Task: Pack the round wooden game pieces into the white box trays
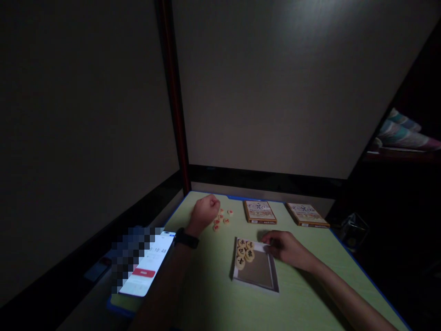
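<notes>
My left hand [206, 210], with a dark watch on its wrist, is closed beside several small round xiangqi pieces with red characters [220, 217] on the table. What it may hold is hidden. Nearer to me lies a shallow open box [257, 287], with several pale xiangqi pieces with black characters [245, 252] lying flat along its left side. My right hand [281, 246] is at the box's far right corner, its fingers curled together over the rim. I cannot make out whether a piece is between these fingers.
Two printed flat boxes [260, 212] [307, 215] lie at the back right of the green table [306, 294]. A phone with a lit timer screen [149, 264] is at the left edge. Wall panels [262, 101] rise behind, and a shiny bin-like container [354, 231] stands off to the right.
</notes>
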A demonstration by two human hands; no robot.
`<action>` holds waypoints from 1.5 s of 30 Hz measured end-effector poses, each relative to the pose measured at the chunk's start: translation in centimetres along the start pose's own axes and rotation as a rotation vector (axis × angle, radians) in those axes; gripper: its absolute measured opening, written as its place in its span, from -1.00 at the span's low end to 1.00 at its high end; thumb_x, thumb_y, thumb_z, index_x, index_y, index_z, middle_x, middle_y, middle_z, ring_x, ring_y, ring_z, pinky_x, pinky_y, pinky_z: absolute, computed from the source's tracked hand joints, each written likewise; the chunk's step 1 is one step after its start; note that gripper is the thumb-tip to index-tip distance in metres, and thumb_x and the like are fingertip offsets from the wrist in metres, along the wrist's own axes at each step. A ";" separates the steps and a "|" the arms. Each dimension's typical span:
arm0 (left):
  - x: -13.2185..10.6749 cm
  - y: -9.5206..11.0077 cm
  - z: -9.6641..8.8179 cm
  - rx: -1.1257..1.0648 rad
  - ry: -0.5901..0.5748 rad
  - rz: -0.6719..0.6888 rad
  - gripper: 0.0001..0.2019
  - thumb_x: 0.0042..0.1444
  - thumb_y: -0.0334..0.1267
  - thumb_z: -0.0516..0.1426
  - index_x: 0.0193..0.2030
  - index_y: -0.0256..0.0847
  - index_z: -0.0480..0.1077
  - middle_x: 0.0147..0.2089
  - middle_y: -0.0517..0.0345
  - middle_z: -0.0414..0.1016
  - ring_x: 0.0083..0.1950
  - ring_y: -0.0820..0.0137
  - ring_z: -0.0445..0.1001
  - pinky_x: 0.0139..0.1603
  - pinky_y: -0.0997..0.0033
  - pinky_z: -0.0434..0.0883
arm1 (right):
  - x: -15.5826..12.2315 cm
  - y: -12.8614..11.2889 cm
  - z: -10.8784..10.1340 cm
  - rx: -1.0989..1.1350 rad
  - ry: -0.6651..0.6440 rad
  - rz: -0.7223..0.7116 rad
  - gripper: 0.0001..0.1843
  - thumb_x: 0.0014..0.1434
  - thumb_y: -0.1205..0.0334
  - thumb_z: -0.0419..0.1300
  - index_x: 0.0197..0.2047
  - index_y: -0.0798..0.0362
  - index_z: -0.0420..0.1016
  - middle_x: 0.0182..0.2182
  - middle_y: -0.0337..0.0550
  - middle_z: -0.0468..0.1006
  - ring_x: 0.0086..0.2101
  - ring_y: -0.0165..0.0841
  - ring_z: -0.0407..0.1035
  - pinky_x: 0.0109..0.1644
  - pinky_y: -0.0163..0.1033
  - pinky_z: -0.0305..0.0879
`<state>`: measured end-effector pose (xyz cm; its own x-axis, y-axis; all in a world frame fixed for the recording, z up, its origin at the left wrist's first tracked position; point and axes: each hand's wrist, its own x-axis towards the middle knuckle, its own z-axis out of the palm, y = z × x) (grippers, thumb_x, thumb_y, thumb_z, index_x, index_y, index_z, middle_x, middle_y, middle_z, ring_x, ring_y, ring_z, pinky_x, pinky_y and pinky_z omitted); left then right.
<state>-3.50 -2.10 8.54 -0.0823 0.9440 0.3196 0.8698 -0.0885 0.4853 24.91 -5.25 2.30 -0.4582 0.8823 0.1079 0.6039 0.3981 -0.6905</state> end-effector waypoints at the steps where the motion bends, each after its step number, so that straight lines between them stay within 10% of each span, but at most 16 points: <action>1: 0.2 -0.4 -0.9 0.013 0.020 -0.007 -0.77 0.20 -0.33 -0.01 -0.36 -0.20 0.45 -0.39 0.15 0.55 -0.32 0.39 0.46 -0.31 0.46 0.25 | 0.1 0.2 0.0 0.001 0.018 0.013 -0.77 -0.03 0.35 0.15 -0.30 0.12 0.59 -0.45 -0.18 0.56 -0.43 -0.35 0.39 -0.40 -0.32 0.25; 6: -0.2 -2.6 -3.3 0.235 -0.090 0.005 -0.75 0.20 -0.39 -0.02 -0.33 -0.25 0.49 -0.26 0.02 0.60 -0.20 0.33 0.51 -0.21 0.42 0.30 | 0.4 0.7 -0.8 0.024 0.068 0.110 -0.82 -0.05 0.31 0.14 -0.38 0.10 0.56 -0.50 -0.19 0.56 -0.46 -0.35 0.38 -0.43 -0.32 0.23; 16: -3.1 -5.4 -2.2 0.402 -0.403 -0.003 -0.75 0.02 -0.13 0.22 -0.18 -0.19 0.50 -0.01 -0.07 0.56 0.02 0.09 0.50 -0.07 0.24 0.39 | 0.7 1.7 -1.2 0.131 0.079 0.137 -0.82 -0.06 0.21 0.15 -0.40 0.09 0.53 -0.56 -0.22 0.49 -0.55 -0.38 0.31 -0.52 -0.32 0.17; 35: -3.3 -4.6 -1.7 0.391 -0.340 0.020 -0.85 0.21 -0.25 0.10 -0.19 -0.22 0.46 -0.04 -0.05 0.54 -0.01 0.19 0.49 -0.05 0.29 0.35 | 0.7 2.2 -1.0 0.235 0.019 0.194 -0.69 -0.02 0.03 0.19 -0.34 0.11 0.48 -0.62 -0.30 0.40 -0.66 -0.48 0.17 -0.58 -0.33 0.06; 45: -2.0 -4.8 0.7 0.411 -0.227 0.209 -0.77 0.28 -0.34 0.05 0.01 -0.24 0.44 0.05 -0.07 0.54 0.12 0.20 0.46 0.12 0.26 0.36 | 0.8 2.7 -0.7 0.059 0.075 0.083 -0.73 0.00 0.11 0.15 -0.33 0.10 0.55 -0.40 -0.10 0.58 -0.36 -0.25 0.44 -0.29 -0.21 0.31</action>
<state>-7.14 -3.30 5.05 0.1816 0.9688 0.1687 0.9796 -0.1933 0.0555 26.62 -3.25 1.01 -0.3568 0.9288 0.1004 0.5970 0.3094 -0.7402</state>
